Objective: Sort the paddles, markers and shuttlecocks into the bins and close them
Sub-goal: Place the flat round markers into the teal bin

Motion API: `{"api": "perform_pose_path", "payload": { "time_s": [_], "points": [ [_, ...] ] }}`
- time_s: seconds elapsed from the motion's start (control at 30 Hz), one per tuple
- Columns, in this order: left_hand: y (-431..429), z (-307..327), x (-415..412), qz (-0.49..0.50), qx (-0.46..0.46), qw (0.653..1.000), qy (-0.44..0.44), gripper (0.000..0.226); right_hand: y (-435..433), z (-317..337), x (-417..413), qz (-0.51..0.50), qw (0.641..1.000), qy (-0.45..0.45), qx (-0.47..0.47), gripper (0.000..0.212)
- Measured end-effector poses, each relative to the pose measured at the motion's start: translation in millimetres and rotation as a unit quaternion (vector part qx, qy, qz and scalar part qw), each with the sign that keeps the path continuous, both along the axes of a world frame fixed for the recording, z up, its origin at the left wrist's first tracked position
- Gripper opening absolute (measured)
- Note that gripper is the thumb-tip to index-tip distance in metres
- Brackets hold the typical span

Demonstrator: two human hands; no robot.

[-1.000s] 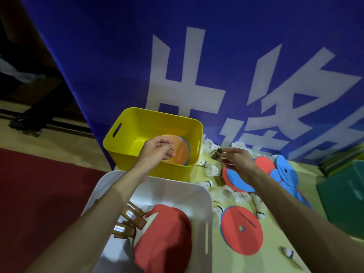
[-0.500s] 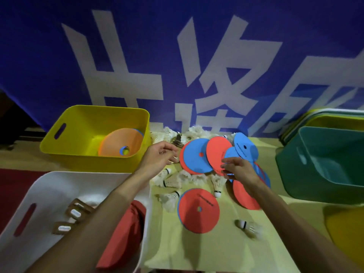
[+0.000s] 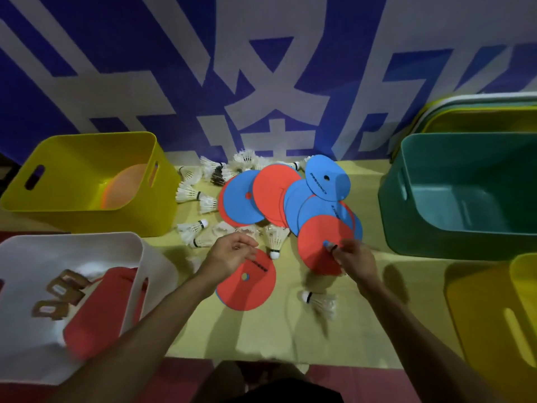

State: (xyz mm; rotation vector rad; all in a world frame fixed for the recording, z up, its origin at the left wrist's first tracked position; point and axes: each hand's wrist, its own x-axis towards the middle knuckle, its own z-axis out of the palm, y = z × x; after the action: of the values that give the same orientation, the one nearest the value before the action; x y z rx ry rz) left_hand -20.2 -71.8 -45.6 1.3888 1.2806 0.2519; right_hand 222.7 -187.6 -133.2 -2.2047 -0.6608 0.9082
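Head view: shuttlecocks (image 3: 189, 196) litter the mat (image 3: 261, 335) beside the marker discs (image 3: 273, 193).

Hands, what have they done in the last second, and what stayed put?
Left hand came back from the left yellow bin to the lone red marker. Right hand left the shuttlecocks and now pinches the pile's front red marker. The white bin and its paddles stayed put.

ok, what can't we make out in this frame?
Head view:
- Left hand: blurred, grip unclear.
- Lower yellow bin: cut by right edge, contents unseen.
- White bin: paddles blurred, partly behind left forearm.
- Marker pile: overlap hides count.
- Far shuttlecocks: small, dark one unclear.
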Motion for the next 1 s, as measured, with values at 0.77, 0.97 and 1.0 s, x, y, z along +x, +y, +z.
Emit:
{"api": "perform_pose_path", "payload": {
  "time_s": [0.77,0.97,1.0],
  "points": [
    [-35.7,-120.3,-22.7,0.062,0.11,0.937,0.325,0.062,75.4,-2.4,30.5,0.325,0.864,-0.317,-0.22,0.069],
    [-23.1,-127.7,-32.2,0.094,0.096,0.937,0.322,0.092,86.5,-20.1,31.7,0.291,0.875,-0.355,-0.155,0.045],
    [-20.8,-127.9,-32.6,0.093,0.092,0.937,0.323,0.093,88.4,-18.8,30.2,0.279,0.877,-0.371,-0.126,0.031]
  ]
}}
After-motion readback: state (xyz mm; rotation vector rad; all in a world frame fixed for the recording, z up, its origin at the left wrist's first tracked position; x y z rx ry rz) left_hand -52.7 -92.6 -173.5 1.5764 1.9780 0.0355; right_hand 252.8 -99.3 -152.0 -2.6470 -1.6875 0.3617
